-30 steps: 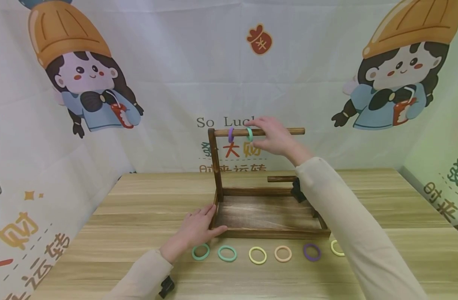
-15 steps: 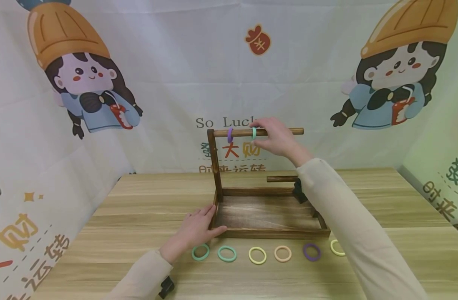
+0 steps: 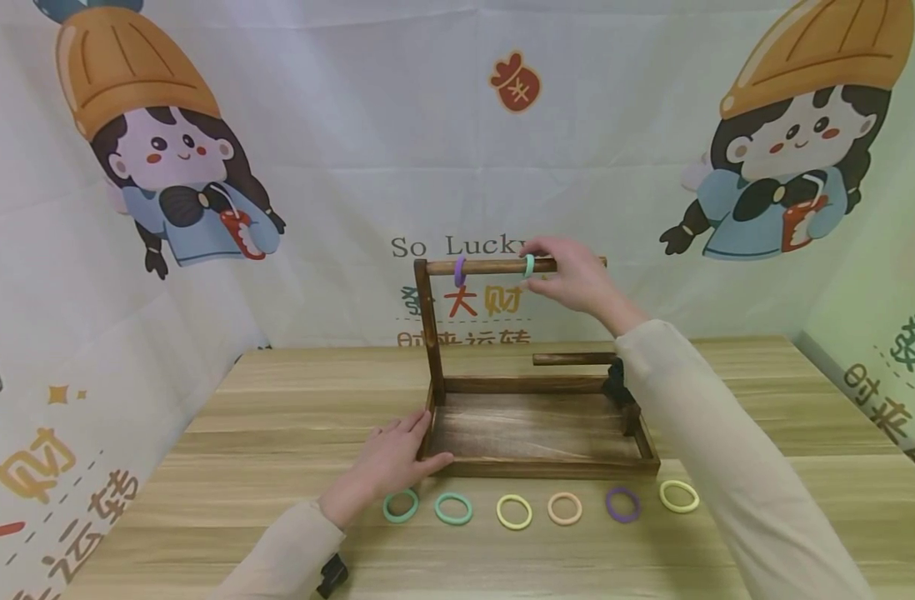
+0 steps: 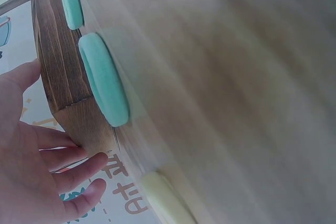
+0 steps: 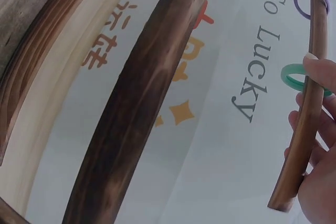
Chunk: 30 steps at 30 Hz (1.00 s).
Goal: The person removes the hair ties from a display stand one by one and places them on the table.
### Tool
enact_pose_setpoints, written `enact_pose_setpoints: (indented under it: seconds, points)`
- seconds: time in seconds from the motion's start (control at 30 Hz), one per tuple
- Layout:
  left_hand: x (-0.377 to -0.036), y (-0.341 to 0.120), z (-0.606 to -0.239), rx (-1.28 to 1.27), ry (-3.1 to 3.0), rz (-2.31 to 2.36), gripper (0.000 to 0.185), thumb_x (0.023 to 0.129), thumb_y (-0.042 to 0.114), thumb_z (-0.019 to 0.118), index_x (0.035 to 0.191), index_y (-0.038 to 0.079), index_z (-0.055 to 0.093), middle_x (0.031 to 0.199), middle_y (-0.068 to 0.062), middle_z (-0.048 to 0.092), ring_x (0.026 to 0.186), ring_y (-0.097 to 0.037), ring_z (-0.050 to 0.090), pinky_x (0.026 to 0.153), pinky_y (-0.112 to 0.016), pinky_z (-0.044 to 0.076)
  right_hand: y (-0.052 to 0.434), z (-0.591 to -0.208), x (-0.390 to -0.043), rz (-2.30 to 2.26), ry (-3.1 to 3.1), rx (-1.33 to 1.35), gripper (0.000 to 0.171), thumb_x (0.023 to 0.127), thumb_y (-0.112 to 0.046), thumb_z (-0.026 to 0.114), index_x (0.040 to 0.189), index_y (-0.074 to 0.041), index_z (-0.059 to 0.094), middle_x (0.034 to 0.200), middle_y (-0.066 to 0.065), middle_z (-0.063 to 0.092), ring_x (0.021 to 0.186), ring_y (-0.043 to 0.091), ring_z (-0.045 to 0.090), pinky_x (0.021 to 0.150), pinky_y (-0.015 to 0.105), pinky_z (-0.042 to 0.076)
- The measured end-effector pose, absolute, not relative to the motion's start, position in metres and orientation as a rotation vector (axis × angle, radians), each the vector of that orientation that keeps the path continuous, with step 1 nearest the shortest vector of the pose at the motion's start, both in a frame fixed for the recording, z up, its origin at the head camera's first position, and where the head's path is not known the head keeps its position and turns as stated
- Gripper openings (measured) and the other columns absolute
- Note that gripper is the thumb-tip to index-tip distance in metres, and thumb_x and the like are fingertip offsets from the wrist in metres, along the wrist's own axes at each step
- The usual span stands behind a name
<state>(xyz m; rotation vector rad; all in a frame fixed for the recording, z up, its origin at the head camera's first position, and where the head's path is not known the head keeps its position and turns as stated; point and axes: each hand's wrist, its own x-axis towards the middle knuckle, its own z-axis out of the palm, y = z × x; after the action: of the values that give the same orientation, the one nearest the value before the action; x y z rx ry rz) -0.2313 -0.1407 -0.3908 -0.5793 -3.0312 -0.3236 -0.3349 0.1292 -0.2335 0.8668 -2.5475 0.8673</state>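
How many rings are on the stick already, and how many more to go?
One purple ring hangs on the top rod. The right hand pinches a green ring that is around the rod too. The left hand rests on the wooden stand. Six rings lie on the table.

eight rings; one rack

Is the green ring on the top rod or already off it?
On. The rod passes through the green ring, pinched by the right hand.
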Motion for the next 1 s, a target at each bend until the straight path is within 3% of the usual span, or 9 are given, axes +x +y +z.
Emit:
enact_pose_setpoints:
  seconds: [0.33, 1.0]
  points:
    - [-0.231, -0.140, -0.390, -0.575, -3.035, -0.320, 0.078, 0.082, 0.057, 0.046, 0.133, -0.002, 0.036, 0.135, -0.015, 0.035, 0.117, -0.036, 0.036, 0.089, -0.054, 0.028, 0.148, -0.237, -0.336, 0.949, -2.456, 0.868, 0.036, 0.076, -0.005, 0.067, 0.109, 0.002, 0.055, 0.103, 0.015, 0.057, 0.096, 0.028, 0.053, 0.084, 0.039, 0.038]
    - [-0.231, -0.140, -0.391, -0.578, -3.029, -0.327, 0.076, 0.083, 0.054, 0.049, 0.132, -0.003, 0.036, 0.134, -0.017, 0.036, 0.117, -0.037, 0.036, 0.089, -0.056, 0.027, 0.182, -0.247, -0.334, 1.062, -2.441, 0.747, 0.037, 0.078, -0.005, 0.065, 0.113, 0.003, 0.053, 0.109, 0.017, 0.054, 0.101, 0.029, 0.047, 0.085, 0.043, 0.034]
